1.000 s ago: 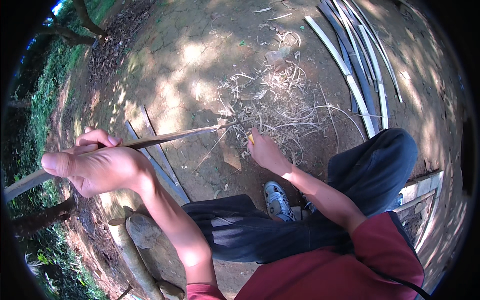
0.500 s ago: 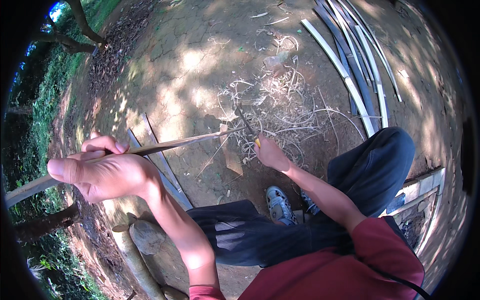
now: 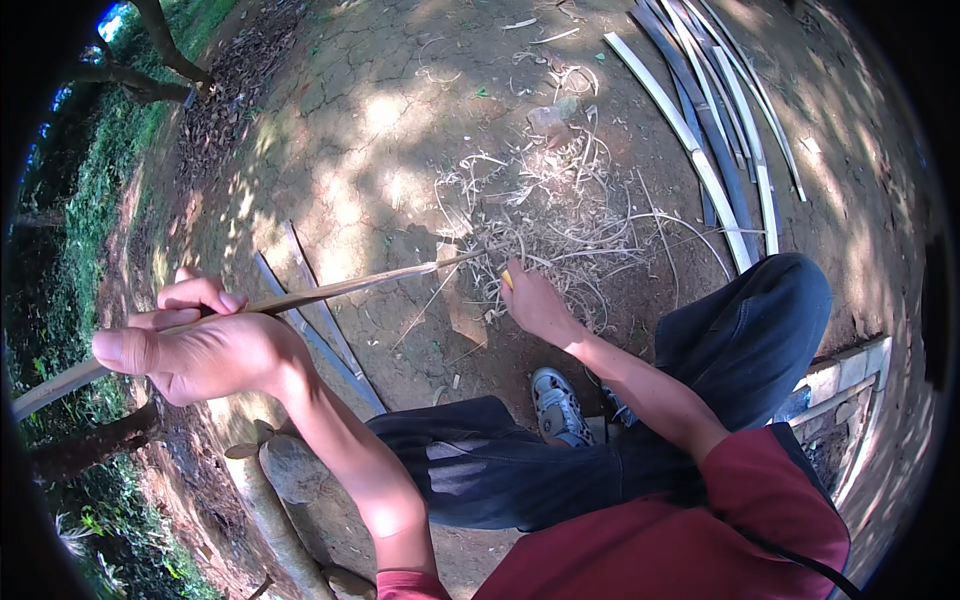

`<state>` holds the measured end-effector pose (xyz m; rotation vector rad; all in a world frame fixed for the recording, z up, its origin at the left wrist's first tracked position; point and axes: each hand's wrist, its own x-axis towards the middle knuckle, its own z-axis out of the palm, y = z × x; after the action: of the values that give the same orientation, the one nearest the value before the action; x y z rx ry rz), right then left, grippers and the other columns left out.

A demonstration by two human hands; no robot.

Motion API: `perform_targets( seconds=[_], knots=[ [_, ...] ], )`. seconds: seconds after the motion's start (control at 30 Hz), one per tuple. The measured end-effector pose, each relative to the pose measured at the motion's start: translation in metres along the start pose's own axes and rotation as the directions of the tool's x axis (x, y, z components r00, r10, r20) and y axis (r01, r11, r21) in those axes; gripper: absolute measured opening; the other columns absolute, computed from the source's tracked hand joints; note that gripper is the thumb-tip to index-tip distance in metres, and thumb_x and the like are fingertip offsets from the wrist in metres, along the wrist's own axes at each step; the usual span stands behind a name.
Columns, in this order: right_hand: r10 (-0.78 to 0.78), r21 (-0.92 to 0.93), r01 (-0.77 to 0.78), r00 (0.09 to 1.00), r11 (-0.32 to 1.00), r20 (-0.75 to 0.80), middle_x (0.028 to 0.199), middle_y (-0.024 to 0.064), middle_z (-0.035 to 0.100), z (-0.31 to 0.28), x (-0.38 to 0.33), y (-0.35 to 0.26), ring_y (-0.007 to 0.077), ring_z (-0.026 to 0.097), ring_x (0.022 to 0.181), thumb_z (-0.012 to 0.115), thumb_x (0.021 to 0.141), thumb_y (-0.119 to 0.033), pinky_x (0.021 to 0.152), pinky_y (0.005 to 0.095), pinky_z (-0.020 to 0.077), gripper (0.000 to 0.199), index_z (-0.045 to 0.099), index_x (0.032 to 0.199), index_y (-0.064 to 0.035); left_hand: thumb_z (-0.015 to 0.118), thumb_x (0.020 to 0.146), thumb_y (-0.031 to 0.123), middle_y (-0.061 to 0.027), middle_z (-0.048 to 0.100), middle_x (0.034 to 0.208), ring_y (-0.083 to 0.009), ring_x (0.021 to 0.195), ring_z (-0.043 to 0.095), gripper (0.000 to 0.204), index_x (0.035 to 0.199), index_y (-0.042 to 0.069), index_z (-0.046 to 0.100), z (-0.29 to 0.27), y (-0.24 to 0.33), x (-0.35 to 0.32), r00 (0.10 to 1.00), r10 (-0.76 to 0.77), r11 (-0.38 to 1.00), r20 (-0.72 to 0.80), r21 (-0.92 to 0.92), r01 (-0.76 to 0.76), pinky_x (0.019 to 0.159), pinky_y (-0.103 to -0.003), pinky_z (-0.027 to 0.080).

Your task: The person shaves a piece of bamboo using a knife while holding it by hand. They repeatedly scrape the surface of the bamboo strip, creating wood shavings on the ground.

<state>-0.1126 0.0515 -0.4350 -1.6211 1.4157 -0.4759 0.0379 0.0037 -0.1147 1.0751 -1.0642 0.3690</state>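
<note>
At the left, my left hand (image 3: pixel 215 350) is closed round a long bamboo strip (image 3: pixel 365 285). The strip slants across in front of me, with its thin, pale far end close to my right hand (image 3: pixel 543 308). That hand is wrapped round the yellow handle of a knife (image 3: pixel 508 279). The blade hardly shows against the litter behind it, so whether it touches the strip I cannot tell. Curly shavings (image 3: pixel 575 215) are heaped on the ground beyond my right hand.
Several long split strips (image 3: pixel 708 150) lie at the upper right. Two dark strips (image 3: pixel 322 325) rest on the ground below the held one. A log (image 3: pixel 265 515) and a stone (image 3: pixel 292 470) are at the lower left. A low block edging (image 3: pixel 850 375) stands right of my knee.
My right hand has shifted slightly left and up with the knife, whose blade stood out clearly across the strip before. My left hand has hardly moved.
</note>
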Motion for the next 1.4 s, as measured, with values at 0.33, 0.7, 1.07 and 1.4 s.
perform_targets(
  seconds=[0.33,0.7,1.07,1.4],
  knots=[
    [-0.017,0.025,0.018,0.998,1.0,-0.057,0.072,0.027,0.063,0.008,0.006,0.008,0.0464,0.063,0.072,0.052,0.091,-0.015,0.065,0.0538,0.0496,0.023,0.048,0.104,0.0039,0.024,0.104,0.047,0.0,0.024,0.039,-0.009,0.034,0.029,0.054,0.062,0.013,0.029,-0.005,-0.003,-0.001,0.997,0.05,0.999,0.065,0.001,-0.05,0.044,-0.023,0.038],
    [0.213,-0.145,-0.21,0.977,0.967,0.003,0.08,0.0305,0.064,0.067,0.01,0.12,0.0477,0.064,0.081,0.053,0.09,-0.014,0.071,0.0543,0.0515,0.024,0.046,0.106,0.003,0.023,0.101,0.055,-0.0039,0.03,0.037,-0.0108,0.035,0.027,0.059,0.059,0.014,0.03,-0.016,-0.004,0.0,0.999,0.009,0.999,0.031,0.033,-0.01,0.045,-0.023,0.038],
    [0.084,-0.277,-0.046,0.989,0.96,0.125,0.081,0.0267,0.065,0.042,0.014,0.098,0.0452,0.066,0.082,0.049,0.092,-0.013,0.072,0.05,0.0545,0.026,0.051,0.11,0.0057,0.027,0.099,0.058,-0.0037,0.034,0.037,-0.0104,0.035,0.032,0.06,0.059,0.014,0.032,-0.009,0.0,-0.003,1.0,-0.016,0.994,-0.011,0.104,0.017,0.046,-0.022,0.037],
    [0.062,0.117,-0.05,0.993,0.992,-0.103,0.074,0.031,0.062,0.041,0.01,0.028,0.05,0.062,0.072,0.052,0.092,-0.017,0.064,0.0564,0.0488,0.027,0.045,0.101,0.0069,0.065,0.091,0.035,-0.0095,0.05,0.054,-0.0178,0.047,0.055,0.041,0.089,-0.003,0.049,-0.004,-0.016,0.008,0.963,-0.111,0.993,-0.244,-0.053,0.101,0.044,-0.026,0.047]
  ],
)
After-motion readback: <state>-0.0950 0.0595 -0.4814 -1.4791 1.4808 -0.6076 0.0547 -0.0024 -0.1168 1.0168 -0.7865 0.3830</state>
